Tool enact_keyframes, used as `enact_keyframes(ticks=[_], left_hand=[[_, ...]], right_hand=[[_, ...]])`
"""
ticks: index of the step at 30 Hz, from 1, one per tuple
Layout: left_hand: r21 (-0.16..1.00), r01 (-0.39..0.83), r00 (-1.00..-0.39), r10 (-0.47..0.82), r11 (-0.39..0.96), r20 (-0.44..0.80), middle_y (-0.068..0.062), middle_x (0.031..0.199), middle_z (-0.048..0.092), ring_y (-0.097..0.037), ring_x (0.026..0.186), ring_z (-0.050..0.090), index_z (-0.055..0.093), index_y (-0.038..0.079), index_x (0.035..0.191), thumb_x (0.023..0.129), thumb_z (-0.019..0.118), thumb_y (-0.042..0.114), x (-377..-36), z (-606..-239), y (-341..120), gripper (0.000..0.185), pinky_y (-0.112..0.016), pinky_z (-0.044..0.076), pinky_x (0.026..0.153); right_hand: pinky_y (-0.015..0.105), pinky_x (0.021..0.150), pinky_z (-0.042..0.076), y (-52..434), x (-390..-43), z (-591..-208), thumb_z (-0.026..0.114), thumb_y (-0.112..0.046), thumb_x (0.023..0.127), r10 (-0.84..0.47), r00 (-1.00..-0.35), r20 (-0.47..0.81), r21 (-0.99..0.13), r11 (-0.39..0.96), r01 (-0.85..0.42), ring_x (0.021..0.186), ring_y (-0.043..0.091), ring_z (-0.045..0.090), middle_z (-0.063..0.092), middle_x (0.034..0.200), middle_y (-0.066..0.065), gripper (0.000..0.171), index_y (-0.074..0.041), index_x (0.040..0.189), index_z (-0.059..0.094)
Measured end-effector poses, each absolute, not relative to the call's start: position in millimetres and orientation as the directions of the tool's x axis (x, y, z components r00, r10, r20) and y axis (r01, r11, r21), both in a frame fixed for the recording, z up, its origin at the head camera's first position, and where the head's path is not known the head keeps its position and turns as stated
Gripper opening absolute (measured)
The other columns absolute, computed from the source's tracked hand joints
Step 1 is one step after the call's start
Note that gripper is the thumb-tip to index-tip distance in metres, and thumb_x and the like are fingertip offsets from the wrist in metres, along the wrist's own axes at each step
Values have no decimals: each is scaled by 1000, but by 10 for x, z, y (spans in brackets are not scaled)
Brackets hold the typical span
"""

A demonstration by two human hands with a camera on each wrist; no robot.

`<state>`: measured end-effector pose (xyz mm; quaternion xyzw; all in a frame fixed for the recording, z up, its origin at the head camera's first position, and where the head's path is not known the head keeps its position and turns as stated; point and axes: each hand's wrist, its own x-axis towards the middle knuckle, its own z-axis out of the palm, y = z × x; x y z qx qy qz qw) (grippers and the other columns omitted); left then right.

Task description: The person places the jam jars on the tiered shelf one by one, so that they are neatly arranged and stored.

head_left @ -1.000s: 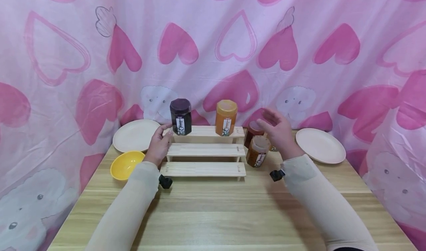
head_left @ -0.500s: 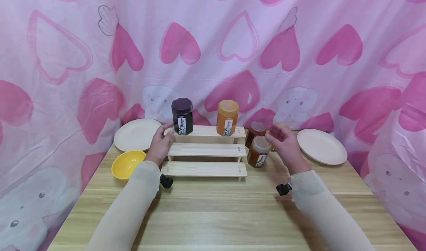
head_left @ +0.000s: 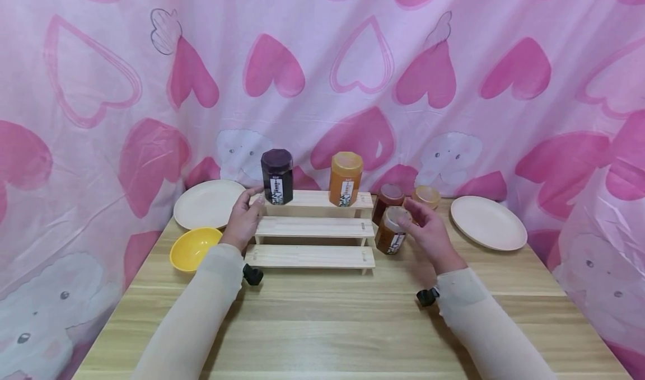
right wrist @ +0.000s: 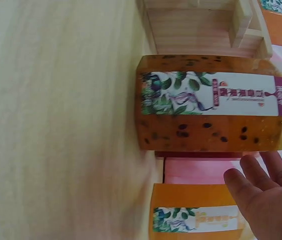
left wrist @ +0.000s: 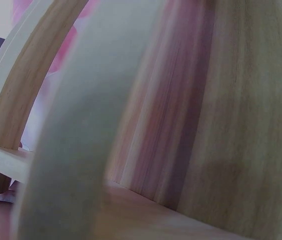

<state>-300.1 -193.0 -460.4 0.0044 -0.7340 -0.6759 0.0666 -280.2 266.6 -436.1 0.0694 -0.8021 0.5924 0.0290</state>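
Note:
My left hand (head_left: 243,219) grips the left end of a three-tier wooden display rack (head_left: 314,227), thumb and fingers about its top shelf. In the left wrist view, pale wooden rack parts (left wrist: 81,125) fill much of the picture and the hand is out of sight. Close to the right of the rack stands an amber jam jar (head_left: 390,237) with dark seeds. My right hand (head_left: 430,234) is beside this jar, its thumb overlapping the lid area. The right wrist view shows the fingers (right wrist: 254,172) spread and not wrapped around the seeded jar (right wrist: 200,130).
On the top shelf stand a dark purple jar (head_left: 277,177) and an orange jar (head_left: 346,178). A red jar (head_left: 389,196) and another orange jar (head_left: 426,195) are behind the seeded one. White plates (head_left: 206,203) (head_left: 489,223) lie at both sides, with a yellow bowl (head_left: 195,249) at left.
My right hand has drawn back and down from over the rear jars to the side of the seeded jar. The left hand has stayed on the rack.

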Motion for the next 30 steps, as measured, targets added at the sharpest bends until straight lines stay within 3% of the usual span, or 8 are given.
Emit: enact_keyframes(ticks=[3, 7, 12, 17, 19, 22, 27, 30], left_hand=[[992, 91, -990, -98, 85, 100, 2, 90, 49, -8, 71, 45, 48, 20, 154, 113, 49, 36, -3007, -4600, -1926, 43, -22, 43, 67], [993, 92, -990, -99, 69, 99, 3, 87, 46, -7, 66, 42, 49, 20, 153, 113, 49, 34, -3003, -4592, -1920, 42, -21, 41, 65], [994, 82, -991, -102, 75, 90, 0, 108, 52, -9, 75, 45, 48, 20, 153, 113, 49, 34, -3002, -4591, -1921, 43, -21, 43, 69], [994, 65, -992, -99, 91, 74, -4, 151, 46, -15, 100, 46, 46, 19, 156, 113, 48, 36, -3003, -4595, -1923, 46, -24, 43, 83], [994, 65, -992, -101, 93, 74, -6, 154, 45, -16, 103, 46, 46, 19, 156, 113, 48, 37, -3004, -4599, -1921, 46, -25, 43, 85], [993, 62, -992, -108, 98, 72, -4, 141, 50, -14, 98, 48, 46, 20, 156, 113, 49, 38, -3005, -4606, -1923, 46, -24, 43, 83], [995, 53, -992, -106, 80, 61, -1, 96, 48, -10, 72, 44, 47, 22, 155, 113, 49, 37, -2997, -4589, -1927, 45, -22, 42, 68], [997, 34, -994, -98, 72, 41, 0, 97, 48, -9, 71, 43, 45, 22, 157, 113, 49, 35, -2978, -4546, -1920, 46, -22, 42, 68]], right_hand=[[31, 121, 36, 2674, -2806, -4400, 75, -28, 101, -80, -990, 116, -938, 318, -135, 149, 29, 41, 45, 163, 17, 72, -3, 160, 42], [13, 99, 44, 2686, -2813, -4438, 75, -24, 100, -102, -988, 118, -927, 345, -146, 129, 20, 51, 49, 156, 22, 72, -3, 160, 41], [12, 93, 48, 2700, -2835, -4483, 76, -19, 99, -129, -986, 107, -924, 353, -147, 116, 10, 56, 52, 149, 26, 74, -3, 161, 40], [13, 97, 47, 2724, -2867, -4524, 78, -19, 98, -165, -981, 99, -923, 352, -152, 129, 23, 56, 52, 152, 25, 76, -3, 161, 39], [13, 100, 45, 2732, -2872, -4528, 79, -19, 97, -177, -980, 88, -925, 350, -146, 136, 29, 53, 51, 154, 24, 77, -4, 161, 38], [16, 104, 43, 2739, -2877, -4532, 80, -21, 96, -190, -979, 69, -926, 353, -134, 142, 35, 48, 49, 156, 22, 80, -5, 162, 37], [21, 108, 42, 2738, -2879, -4544, 80, -19, 96, -197, -979, 60, -923, 362, -130, 143, 35, 48, 50, 155, 22, 82, -5, 162, 36], [29, 112, 42, 2726, -2875, -4544, 81, -18, 95, -190, -980, 61, -920, 370, -129, 143, 35, 49, 51, 154, 22, 81, -5, 162, 37]])
